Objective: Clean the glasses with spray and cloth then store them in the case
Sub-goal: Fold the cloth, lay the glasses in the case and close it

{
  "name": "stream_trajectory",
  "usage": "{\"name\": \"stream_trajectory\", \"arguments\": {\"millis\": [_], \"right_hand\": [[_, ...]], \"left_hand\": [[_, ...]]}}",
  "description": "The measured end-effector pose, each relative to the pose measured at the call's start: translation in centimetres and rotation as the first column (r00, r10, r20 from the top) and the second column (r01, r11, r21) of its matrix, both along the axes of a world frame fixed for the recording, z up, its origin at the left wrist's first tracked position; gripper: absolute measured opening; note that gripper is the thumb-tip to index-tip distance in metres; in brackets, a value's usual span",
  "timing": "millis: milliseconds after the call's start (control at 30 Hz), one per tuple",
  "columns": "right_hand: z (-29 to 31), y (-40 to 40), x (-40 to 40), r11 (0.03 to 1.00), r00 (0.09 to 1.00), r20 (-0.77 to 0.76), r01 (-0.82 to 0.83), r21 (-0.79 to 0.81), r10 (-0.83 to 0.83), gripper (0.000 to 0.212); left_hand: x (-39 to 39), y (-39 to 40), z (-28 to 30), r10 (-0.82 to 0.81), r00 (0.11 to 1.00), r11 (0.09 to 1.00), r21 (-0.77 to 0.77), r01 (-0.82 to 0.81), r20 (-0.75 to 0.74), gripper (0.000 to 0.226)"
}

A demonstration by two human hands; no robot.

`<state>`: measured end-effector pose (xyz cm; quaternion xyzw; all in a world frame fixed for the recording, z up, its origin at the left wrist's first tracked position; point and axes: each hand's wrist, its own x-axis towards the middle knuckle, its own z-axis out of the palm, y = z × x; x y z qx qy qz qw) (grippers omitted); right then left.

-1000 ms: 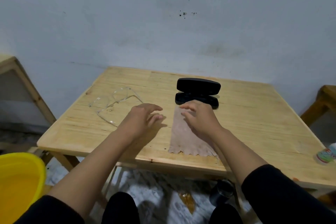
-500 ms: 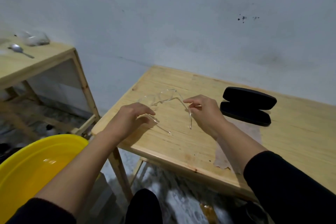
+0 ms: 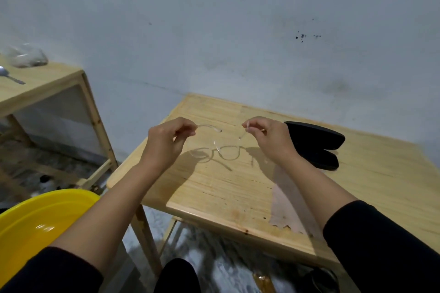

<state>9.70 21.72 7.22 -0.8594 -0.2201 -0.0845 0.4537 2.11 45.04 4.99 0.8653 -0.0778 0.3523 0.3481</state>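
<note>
Clear-framed glasses (image 3: 217, 147), black case (image 3: 316, 144), pale wood table (image 3: 214, 192), yellow basin (image 3: 35, 228), possibly pinkish-beige cloth (image 3: 285, 207).

Bare table (image 3: 214, 188) ahead; case (image 3: 316, 144), cloth (image 3: 285, 202) rightward.

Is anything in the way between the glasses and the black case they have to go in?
Only the right hand itself sits between them. The glasses hang above the table, each hand pinching one arm, with the left hand on the far side. The open case lies just beyond the right hand; the cloth lies nearer, out of the way.
</note>
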Motion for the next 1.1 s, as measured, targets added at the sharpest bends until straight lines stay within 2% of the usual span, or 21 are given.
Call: {"name": "stream_trajectory", "arguments": {"millis": [133,333,567,800,1100], "right_hand": [[1.6,-4.1,-1.0,0.997,0.998,0.013,0.064,0.040,-0.065,0.015],[2.3,-11.4,-3.5,0.969,0.968,0.042,0.248,0.007,-0.248,0.018],[0.5,-17.1,-6.3,0.942,0.942,0.010,0.336,-0.018,-0.336,0.018],[-1.2,-18.5,-7.2,0.934,0.934,-0.017,0.356,0.000,-0.356,0.018],[-1.9,-18.4,-7.7,0.931,0.930,-0.051,0.364,0.017,-0.363,0.017]], "left_hand": [[0.8,-3.6,1.2,-0.070,0.996,0.979,-0.195,0.057,-0.057,0.010],[1.7,-10.1,1.1,-0.212,0.970,0.935,-0.315,0.164,-0.123,0.013],[1.7,-15.7,-0.6,-0.320,0.928,0.914,-0.320,0.250,-0.189,0.015],[1.6,-17.1,-1.3,-0.335,0.912,0.914,-0.316,0.254,-0.235,0.022],[1.5,-17.2,-1.6,-0.314,0.911,0.923,-0.312,0.226,-0.267,0.014]]}}
